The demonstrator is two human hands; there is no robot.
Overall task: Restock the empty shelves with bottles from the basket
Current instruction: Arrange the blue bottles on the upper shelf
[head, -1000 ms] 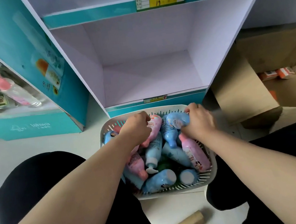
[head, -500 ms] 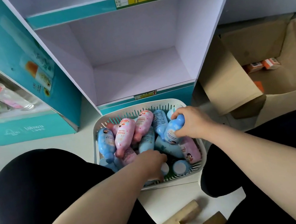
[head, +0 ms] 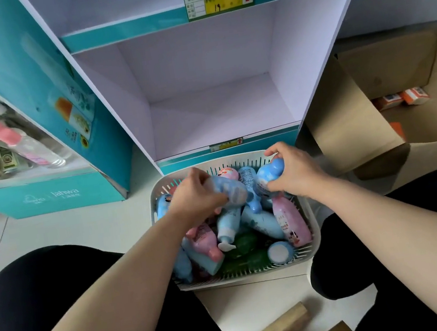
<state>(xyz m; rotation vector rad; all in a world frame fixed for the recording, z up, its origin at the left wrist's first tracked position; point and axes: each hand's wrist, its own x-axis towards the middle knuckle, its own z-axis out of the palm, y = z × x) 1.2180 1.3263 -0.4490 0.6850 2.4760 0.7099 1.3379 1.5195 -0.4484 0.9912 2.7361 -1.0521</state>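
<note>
Blue bottles point(head: 229, 192) sit in curled fingers point(head: 273, 186) of left hand point(head: 194, 200) and right hand point(head: 296, 175).

Bright, soft daylight; wide-angle edge warping.

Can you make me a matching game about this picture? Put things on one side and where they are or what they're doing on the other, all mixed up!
Things:
1. left hand
2. green bottle
3. cardboard box
4. lower shelf

Places or states:
A. bare, nothing on it
B. open, at the right side of the view
C. gripping a light blue bottle
D. lying deep in the white basket

Pairs: 1-C, 2-D, 3-B, 4-A
</note>
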